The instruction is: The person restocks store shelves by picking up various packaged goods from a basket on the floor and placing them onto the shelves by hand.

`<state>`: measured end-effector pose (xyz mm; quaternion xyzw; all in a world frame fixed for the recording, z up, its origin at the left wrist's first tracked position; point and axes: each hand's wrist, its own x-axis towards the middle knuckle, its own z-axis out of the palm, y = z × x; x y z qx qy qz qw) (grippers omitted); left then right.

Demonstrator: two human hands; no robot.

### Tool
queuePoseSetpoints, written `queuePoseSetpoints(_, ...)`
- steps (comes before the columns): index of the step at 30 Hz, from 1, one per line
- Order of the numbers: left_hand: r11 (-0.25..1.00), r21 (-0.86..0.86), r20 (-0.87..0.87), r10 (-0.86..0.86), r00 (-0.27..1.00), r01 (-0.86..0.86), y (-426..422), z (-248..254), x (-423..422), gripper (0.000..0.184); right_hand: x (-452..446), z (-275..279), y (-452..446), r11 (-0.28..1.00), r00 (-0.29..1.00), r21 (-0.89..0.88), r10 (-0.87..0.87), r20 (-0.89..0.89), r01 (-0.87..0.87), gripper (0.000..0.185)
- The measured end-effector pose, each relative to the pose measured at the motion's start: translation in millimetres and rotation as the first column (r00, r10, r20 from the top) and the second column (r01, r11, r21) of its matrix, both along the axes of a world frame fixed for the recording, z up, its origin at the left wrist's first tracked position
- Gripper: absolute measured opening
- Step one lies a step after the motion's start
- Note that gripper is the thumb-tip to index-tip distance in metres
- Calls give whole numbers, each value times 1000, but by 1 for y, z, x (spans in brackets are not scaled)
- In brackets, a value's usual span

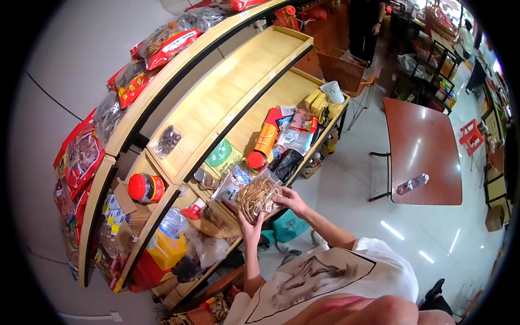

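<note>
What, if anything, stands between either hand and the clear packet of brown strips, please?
Nothing visible does: the left hand holds the packet at its lower edge, and the right hand holds its right side. The black bag lies beyond the packet, not in between.

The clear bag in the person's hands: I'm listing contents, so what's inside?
Thin brown strands show through the clear bag, held by the left hand and right hand. Strands deeper in the bundle and on its underside are hidden.
</note>
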<state>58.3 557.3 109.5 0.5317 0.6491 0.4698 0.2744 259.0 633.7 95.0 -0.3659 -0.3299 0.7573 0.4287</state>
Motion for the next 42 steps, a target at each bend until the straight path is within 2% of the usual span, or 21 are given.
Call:
queuePoseSetpoints(4,998,54,-35,30,999,-28,34,9,-44,96,-51,9,44,989,998,135,-57,-35,61,47)
queuePoseSetpoints(6,993,104,114,42,993,-54,52,61,-55,100,-83,31,73,979,998,199,-43,-46,51,52)
queuePoseSetpoints(9,922,377,146,-149,978,84,115,55,-120,101,-140,22,136,947,988,309,-125,91,91,57)
queuePoseSetpoints(10,895,431,110,-176,978,112,138,53,-147,100,-159,62,145,949,957,314,-122,264,35,57)
queuePoseSetpoints(11,916,389,104,-149,983,97,150,73,-167,97,-188,86,159,910,994,414,-26,108,-21,58)
queuePoseSetpoints(13,993,112,-79,42,996,-33,167,86,-214,96,-237,91,191,914,994,397,50,96,-84,65)
queuePoseSetpoints(16,946,297,-44,148,988,-129,222,53,-264,94,-299,77,240,791,980,604,-30,198,-98,64)
queuePoseSetpoints(18,949,258,-74,209,975,-184,234,59,-283,91,-326,58,283,536,794,808,-368,484,-244,65)
queuePoseSetpoints(19,934,195,-353,352,867,-300,243,49,-295,86,-339,63,286,537,767,798,-378,518,-275,63)
queuePoseSetpoints(20,893,284,-357,436,826,-349,252,38,-303,81,-353,68,287,536,741,788,-387,549,-303,61)
queuePoseSetpoints(21,904,213,-385,426,819,-370,255,42,-309,79,-364,65,290,461,672,810,-474,570,-362,53)
queuePoseSetpoints(23,904,159,-472,423,773,-397,259,42,-315,72,-375,59,295,494,545,735,-495,676,-464,50)
queuePoseSetpoints(25,850,334,-558,526,642,-407,262,34,-317,67,-377,48,295,478,511,717,-502,697,-508,46)
queuePoseSetpoints(26,816,397,-568,578,586,-421,261,36,-316,66,-376,57,287,557,488,639,-416,768,-531,45)
queuePoseSetpoints(28,840,336,-603,539,588,-425,255,41,-316,66,-370,51,285,404,341,640,-597,726,-654,45)
queuePoseSetpoints(31,863,263,-626,493,604,-431,247,34,-311,64,-355,60,250,382,362,728,-679,639,-569,50)
queuePoseSetpoints(34,922,81,-611,346,712,-379,217,34,-298,68,-317,63,171,341,600,849,-602,527,-405,40)
queuePoseSetpoints(36,936,73,-679,299,670,-343,212,22,-298,71,-273,34,104,379,616,813,-531,582,-442,40)
queuePoseSetpoints(38,936,-91,-690,187,699,-340,212,42,-296,74,-218,-1,35,457,621,726,-384,683,-514,38)
queuePoseSetpoints(40,940,-234,-607,57,793,-247,208,66,-301,76,-154,-67,-24,589,657,649,-247,712,-482,37)
queuePoseSetpoints(42,924,-270,-600,59,798,-271,202,67,-299,73,-98,-74,-83,763,591,429,-76,803,-484,34)
